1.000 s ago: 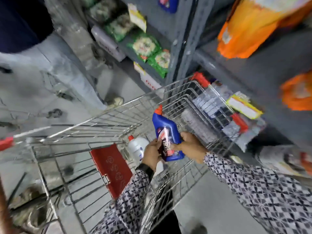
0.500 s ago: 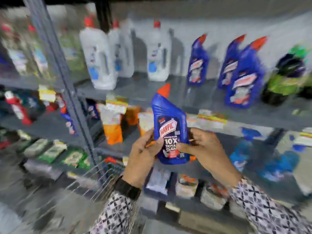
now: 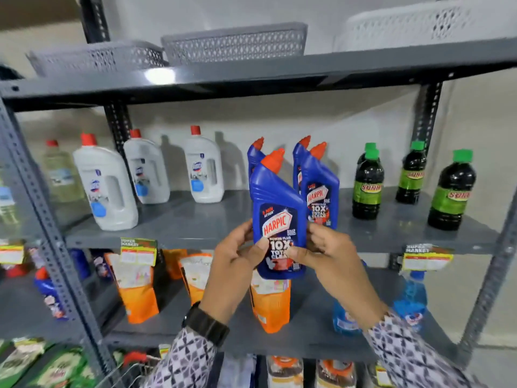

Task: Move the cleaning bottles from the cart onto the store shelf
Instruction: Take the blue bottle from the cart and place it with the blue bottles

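Observation:
I hold a blue Harpic bottle (image 3: 275, 208) with a red cap upright in front of the grey store shelf (image 3: 195, 219). My left hand (image 3: 237, 256) grips its lower left side and my right hand (image 3: 324, 253) grips its lower right side. The bottle hangs just in front of the shelf's front edge. Behind it on the shelf stand three more blue Harpic bottles (image 3: 320, 189). Only the cart's wire rim (image 3: 134, 368) shows, at the bottom left.
White Domex bottles (image 3: 105, 186) stand at the shelf's left, dark green-capped Sunny bottles (image 3: 451, 191) at its right. Grey baskets (image 3: 235, 42) sit on the top shelf. Orange pouches (image 3: 138, 284) and blue spray bottles (image 3: 409, 298) fill the shelf below. A grey upright post (image 3: 47, 233) runs at left.
I lifted the blue bottle out of the cart and up in front of the shelf, and my view swung from the cart to the shelf. Both hands stayed on the bottle.

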`<control>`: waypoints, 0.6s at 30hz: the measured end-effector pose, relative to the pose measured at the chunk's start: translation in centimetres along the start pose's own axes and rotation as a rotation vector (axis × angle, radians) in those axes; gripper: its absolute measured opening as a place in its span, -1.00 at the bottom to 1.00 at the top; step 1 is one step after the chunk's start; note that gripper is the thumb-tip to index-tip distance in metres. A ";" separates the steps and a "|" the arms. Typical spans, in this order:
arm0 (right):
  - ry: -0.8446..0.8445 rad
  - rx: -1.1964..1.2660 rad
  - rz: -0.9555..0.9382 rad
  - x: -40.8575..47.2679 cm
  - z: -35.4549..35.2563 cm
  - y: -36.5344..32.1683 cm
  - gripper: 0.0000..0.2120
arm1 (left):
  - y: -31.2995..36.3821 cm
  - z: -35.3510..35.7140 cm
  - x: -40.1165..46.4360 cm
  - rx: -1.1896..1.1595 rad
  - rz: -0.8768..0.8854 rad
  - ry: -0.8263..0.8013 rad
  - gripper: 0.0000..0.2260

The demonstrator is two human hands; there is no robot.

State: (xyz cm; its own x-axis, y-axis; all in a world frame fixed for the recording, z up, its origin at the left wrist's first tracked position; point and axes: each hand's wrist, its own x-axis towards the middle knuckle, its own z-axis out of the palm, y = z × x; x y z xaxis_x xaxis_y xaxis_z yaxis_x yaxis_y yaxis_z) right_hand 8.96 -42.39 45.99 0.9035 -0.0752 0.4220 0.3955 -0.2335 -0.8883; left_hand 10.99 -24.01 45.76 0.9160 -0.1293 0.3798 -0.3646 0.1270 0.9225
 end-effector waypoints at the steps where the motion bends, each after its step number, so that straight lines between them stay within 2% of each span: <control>1: 0.021 -0.043 -0.009 2.3 0.9 0.5 -0.67 | -0.3 -0.5 2.3 0.018 0.012 0.013 -0.70; 4: 0.068 -0.175 -0.005 10.4 4.1 2.7 -0.66 | -1.5 -2.2 10.0 0.067 0.012 0.033 -0.74; 9: 0.129 -0.240 0.111 19.6 7.2 6.3 -0.61 | -4.4 -4.3 18.4 0.113 -0.046 0.035 -0.63; 18: 0.092 -0.145 0.148 21.3 7.8 10.4 -0.57 | -7.4 -4.7 20.5 0.120 -0.104 0.044 -0.65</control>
State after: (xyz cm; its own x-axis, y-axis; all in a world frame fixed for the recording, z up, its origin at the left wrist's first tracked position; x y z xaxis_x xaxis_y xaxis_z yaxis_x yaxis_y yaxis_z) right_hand 33.62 -38.83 44.33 0.9284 -0.2054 0.3096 0.2259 -0.3496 -0.9093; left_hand 33.32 -22.96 46.38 0.9552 -0.0916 0.2813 -0.2828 -0.0033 0.9592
